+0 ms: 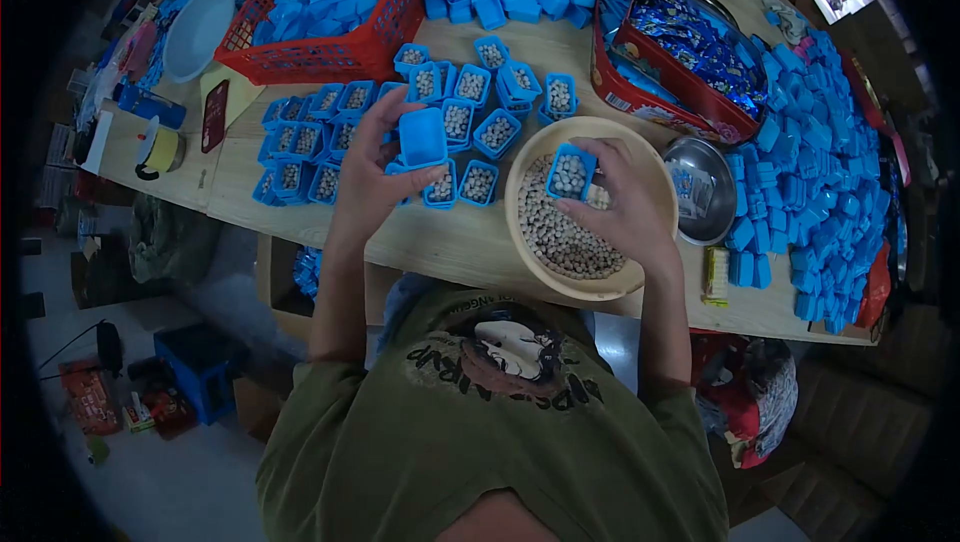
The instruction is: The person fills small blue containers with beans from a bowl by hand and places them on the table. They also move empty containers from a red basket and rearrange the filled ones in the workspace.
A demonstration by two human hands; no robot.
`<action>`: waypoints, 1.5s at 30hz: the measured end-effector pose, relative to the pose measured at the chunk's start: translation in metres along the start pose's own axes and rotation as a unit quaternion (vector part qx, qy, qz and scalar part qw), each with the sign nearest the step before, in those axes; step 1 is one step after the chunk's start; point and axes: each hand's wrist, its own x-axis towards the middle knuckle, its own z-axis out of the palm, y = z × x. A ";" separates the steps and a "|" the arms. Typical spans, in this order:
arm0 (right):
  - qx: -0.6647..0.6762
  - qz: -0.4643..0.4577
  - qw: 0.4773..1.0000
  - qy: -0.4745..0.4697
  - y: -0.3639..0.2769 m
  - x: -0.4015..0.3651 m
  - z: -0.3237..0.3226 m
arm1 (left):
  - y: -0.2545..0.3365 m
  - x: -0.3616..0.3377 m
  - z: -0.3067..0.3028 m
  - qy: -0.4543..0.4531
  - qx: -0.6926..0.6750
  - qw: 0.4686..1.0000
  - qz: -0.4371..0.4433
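Note:
My left hand (375,167) grips an empty blue plastic box (423,137) above the rows of filled boxes. In my right hand (622,197) is another blue box (570,173), full of pale round beads or balls, held over a cream bowl (655,157). Many loose pale balls (560,237) lie in that bowl. Left of it stand several filled blue boxes (478,184) on the wooden table (480,242), some stacked on others. My fingers partly cover the boxes behind my left hand.
A red basket (310,57) heaped with blue boxes stands at the back left. Behind the bowl is a red tin (640,102) holding blue wrapped packets. A steel bowl (700,192) and a large pile of blue pieces (810,172) lie to the right, near a yellow packet (716,277).

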 end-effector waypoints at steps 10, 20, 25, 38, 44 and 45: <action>-0.265 -0.024 0.964 0.019 0.007 0.077 0.055 | -0.009 -0.010 -0.014 0.022 0.021 0.999 -0.030; -0.302 -0.079 0.945 0.093 0.007 0.070 0.058 | -0.018 -0.009 -0.008 -0.006 0.011 0.999 -0.038; -0.368 0.104 0.924 -0.029 0.022 0.029 0.005 | -0.013 -0.009 0.010 -0.046 -0.008 0.998 -0.043; -0.235 0.108 0.933 -0.250 0.060 0.000 0.026 | -0.009 -0.001 0.069 -0.155 0.136 0.975 0.079; -0.163 0.043 0.975 -0.141 0.021 -0.008 0.001 | -0.023 0.004 0.086 -0.187 0.256 0.932 0.176; -0.166 0.028 0.980 -0.108 0.013 -0.008 -0.003 | -0.025 0.004 0.088 -0.189 0.256 0.932 0.176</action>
